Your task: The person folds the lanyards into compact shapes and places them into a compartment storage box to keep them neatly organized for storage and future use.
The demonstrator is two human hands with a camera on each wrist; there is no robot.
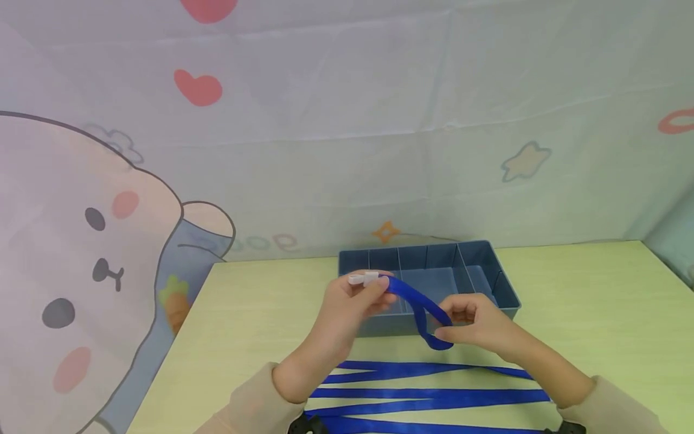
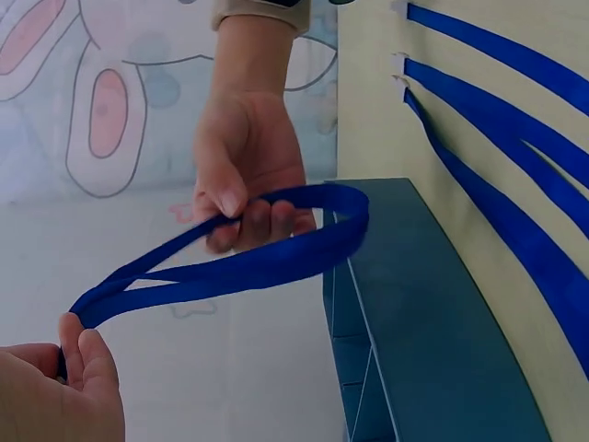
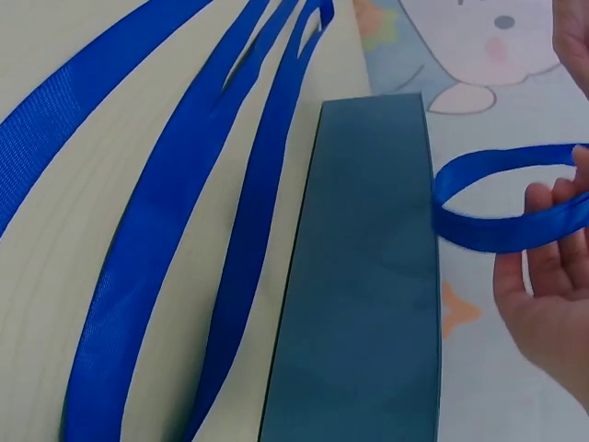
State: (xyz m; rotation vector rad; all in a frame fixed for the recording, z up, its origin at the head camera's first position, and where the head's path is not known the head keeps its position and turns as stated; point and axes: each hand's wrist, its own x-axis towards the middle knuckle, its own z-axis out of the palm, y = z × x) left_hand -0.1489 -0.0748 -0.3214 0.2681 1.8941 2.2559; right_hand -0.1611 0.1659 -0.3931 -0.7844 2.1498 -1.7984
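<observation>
A blue ribbon is doubled into a loop and held in the air over the front wall of a blue divided tray. My left hand pinches the ribbon's ends, where a white tip shows. In the left wrist view my left hand pinches both layers together. My right hand grips the ribbon beside its bend, thumb above and fingers under it. The right wrist view shows the loop lying across my right hand's fingers.
Several more blue ribbons lie flat on the light green table between the tray and me. A cartoon-printed cloth hangs behind and to the left of the table.
</observation>
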